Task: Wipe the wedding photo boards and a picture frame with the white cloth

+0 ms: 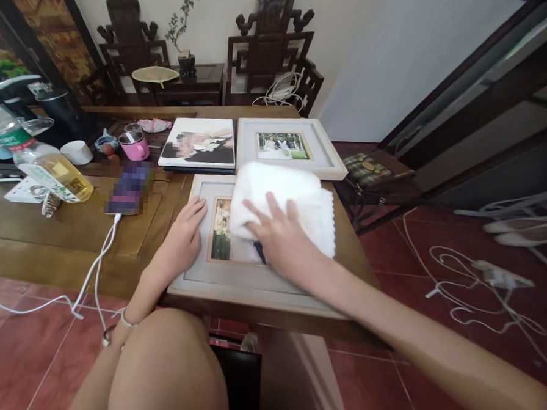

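Note:
A light wooden picture frame (260, 284) lies flat at the near edge of the table, a photo (221, 230) showing in its left part. A folded white cloth (279, 184) with a scalloped edge covers much of the frame's right side. My right hand (279, 233) presses on the cloth from above, its fingers spread. On the frame's left border rests my left hand (184, 234), fingers stretched out and lying flat. Whatever part of the photo lies beneath the cloth and my right hand is hidden.
Behind are another framed photo (283, 145) and a photo panel (198, 143). To the left lie a phone (130, 188) on a white cable (99, 260), a tilted bottle (58, 166), a pink mug (134, 146) and a white cup (77, 152). Cables (471, 289) trail over the floor at right.

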Motion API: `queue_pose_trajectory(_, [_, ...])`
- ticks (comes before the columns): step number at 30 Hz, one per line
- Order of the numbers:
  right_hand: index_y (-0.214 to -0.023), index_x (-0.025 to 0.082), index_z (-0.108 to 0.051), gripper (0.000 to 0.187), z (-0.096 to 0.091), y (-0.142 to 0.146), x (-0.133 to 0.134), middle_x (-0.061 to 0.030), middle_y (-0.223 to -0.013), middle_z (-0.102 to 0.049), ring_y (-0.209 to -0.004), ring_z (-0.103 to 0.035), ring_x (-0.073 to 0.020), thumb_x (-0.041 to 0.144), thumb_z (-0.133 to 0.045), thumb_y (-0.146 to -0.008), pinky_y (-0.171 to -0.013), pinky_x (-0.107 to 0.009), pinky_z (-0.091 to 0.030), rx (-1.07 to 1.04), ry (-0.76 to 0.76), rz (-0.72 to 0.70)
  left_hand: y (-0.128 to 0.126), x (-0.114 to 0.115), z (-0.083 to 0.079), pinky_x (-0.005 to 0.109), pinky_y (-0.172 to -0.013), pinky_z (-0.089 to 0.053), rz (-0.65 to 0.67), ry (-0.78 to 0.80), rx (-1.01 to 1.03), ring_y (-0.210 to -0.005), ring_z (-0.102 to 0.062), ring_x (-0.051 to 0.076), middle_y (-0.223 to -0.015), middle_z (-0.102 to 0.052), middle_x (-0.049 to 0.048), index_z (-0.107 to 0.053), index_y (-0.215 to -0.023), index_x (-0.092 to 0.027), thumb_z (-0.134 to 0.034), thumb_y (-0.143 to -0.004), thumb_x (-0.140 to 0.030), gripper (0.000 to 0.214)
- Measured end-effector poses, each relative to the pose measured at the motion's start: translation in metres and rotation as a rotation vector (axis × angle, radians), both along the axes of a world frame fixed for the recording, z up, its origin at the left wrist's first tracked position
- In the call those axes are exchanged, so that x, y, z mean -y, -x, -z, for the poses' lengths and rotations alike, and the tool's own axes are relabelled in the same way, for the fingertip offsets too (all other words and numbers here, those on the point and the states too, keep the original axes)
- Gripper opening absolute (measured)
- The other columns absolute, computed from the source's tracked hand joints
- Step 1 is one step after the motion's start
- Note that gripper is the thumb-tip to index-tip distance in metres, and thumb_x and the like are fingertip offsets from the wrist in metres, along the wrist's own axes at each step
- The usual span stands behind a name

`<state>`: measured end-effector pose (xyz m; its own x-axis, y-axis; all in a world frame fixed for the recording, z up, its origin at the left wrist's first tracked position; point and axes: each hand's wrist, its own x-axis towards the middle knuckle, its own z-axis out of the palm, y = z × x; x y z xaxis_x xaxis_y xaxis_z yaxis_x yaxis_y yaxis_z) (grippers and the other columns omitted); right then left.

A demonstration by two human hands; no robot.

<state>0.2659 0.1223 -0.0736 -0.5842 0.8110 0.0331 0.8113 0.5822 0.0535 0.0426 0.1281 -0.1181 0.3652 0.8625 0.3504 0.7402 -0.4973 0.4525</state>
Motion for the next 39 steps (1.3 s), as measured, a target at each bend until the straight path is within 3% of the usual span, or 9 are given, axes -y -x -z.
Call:
queue_pose_trajectory(5, [-0.101, 0.024, -0.072, 0.032, -0.014, -0.004, 0.084, -0.0093, -0.145, -0.045, -0.126, -0.041, -0.0515, 0.013, -0.061, -0.073, -0.089, -0.072, -0.043, -0.080, 0.201, -0.224, -0.002, -0.001, 0.002, 0.052, -0.115, -0.030, -0.017, -0.022, -0.001, -0.140, -0.033, 0.026, -0.142, -0.048, 0.0170, -0.049, -0.134, -0.008, -0.034, -0.083, -0.002, 0.054])
queue_pose_trajectory(8, [-0.085, 0.028, -0.074, 0.016, -0.019, -0.005, 0.109, -0.0038, -0.145, -0.046, -0.124, -0.044, -0.0501, 0.023, -0.061, -0.077, -0.087, -0.071, -0.046, -0.185, 0.232, -0.348, -0.002, 0.000, -0.001, 0.051, -0.115, -0.029, -0.011, -0.012, -0.012, -0.141, -0.032, 0.025, -0.143, -0.047, 0.0165, -0.049, -0.134, -0.008, -0.034, -0.083, -0.002, 0.053])
queue_pose_trajectory(12, [-0.093, 0.028, -0.073, 0.030, -0.012, -0.001, 0.095, -0.0023, -0.146, -0.045, -0.132, -0.037, -0.0457, 0.012, -0.056, -0.075, -0.095, -0.071, -0.039, -0.190, 0.254, -0.271, -0.001, 0.002, -0.003, 0.052, -0.116, -0.028, 0.012, 0.016, -0.023, -0.142, -0.029, 0.025, -0.145, -0.045, 0.0150, -0.047, -0.137, -0.010, -0.034, -0.084, -0.002, 0.054])
queue_pose_trajectory(16, [-0.114, 0.020, -0.066, 0.056, -0.001, -0.002, 0.038, -0.0075, -0.151, -0.036, -0.139, -0.022, -0.0422, -0.005, -0.044, -0.069, -0.104, -0.069, -0.030, -0.134, 0.151, -0.146, 0.001, 0.002, -0.003, 0.053, -0.116, -0.027, 0.031, 0.024, -0.022, -0.142, -0.028, 0.026, -0.146, -0.044, 0.0141, -0.045, -0.138, -0.013, -0.035, -0.084, -0.002, 0.057])
queue_pose_trajectory(23, [-0.123, 0.012, -0.059, 0.058, 0.007, 0.008, -0.046, -0.0127, -0.156, -0.022, -0.140, -0.006, -0.0476, -0.010, -0.042, -0.073, -0.103, -0.077, -0.020, -0.040, -0.077, 0.014, 0.001, 0.000, -0.003, 0.051, -0.116, -0.028, 0.035, 0.035, -0.027, -0.142, -0.028, 0.027, -0.146, -0.043, 0.0195, -0.047, -0.135, -0.004, -0.033, -0.084, -0.002, 0.053])
queue_pose_trajectory(26, [-0.122, 0.013, -0.060, 0.054, 0.002, 0.016, -0.034, -0.0133, -0.155, -0.024, -0.139, -0.011, -0.0496, -0.007, -0.049, -0.074, -0.102, -0.077, -0.023, 0.034, -0.020, -0.030, 0.000, 0.000, -0.003, 0.053, -0.115, -0.029, 0.022, 0.027, -0.012, -0.142, -0.030, 0.026, -0.145, -0.045, 0.0167, -0.047, -0.136, -0.009, -0.034, -0.085, -0.003, 0.053])
queue_pose_trajectory(31, [-0.116, 0.022, -0.066, 0.054, -0.015, 0.019, 0.039, -0.0108, -0.151, -0.034, -0.135, -0.026, -0.0497, 0.000, -0.063, -0.067, -0.099, -0.072, -0.034, 0.044, 0.246, -0.178, -0.002, 0.001, -0.005, 0.052, -0.115, -0.029, 0.000, 0.024, 0.002, -0.141, -0.031, 0.025, -0.145, -0.045, 0.0141, -0.048, -0.136, -0.013, -0.033, -0.091, -0.010, 0.047])
queue_pose_trajectory(34, [-0.103, 0.024, -0.071, 0.035, -0.022, 0.012, 0.076, -0.0090, -0.149, -0.039, -0.132, -0.032, -0.0500, 0.013, -0.066, -0.071, -0.095, -0.073, -0.038, -0.073, 0.353, -0.344, -0.003, 0.002, -0.007, 0.051, -0.116, -0.028, -0.009, 0.051, -0.015, -0.142, -0.029, 0.025, -0.147, -0.044, 0.0140, -0.048, -0.135, -0.012, -0.031, -0.094, -0.012, 0.045])
queue_pose_trajectory(39, [-0.106, 0.026, -0.068, 0.043, -0.008, -0.001, 0.074, -0.0047, -0.150, -0.039, -0.138, -0.027, -0.0423, 0.005, -0.053, -0.072, -0.102, -0.070, -0.033, -0.211, 0.319, -0.329, -0.002, 0.002, -0.007, 0.049, -0.117, -0.027, 0.000, 0.064, -0.029, -0.143, -0.028, 0.025, -0.147, -0.042, 0.0174, -0.046, -0.136, -0.006, -0.031, -0.092, -0.009, 0.046])
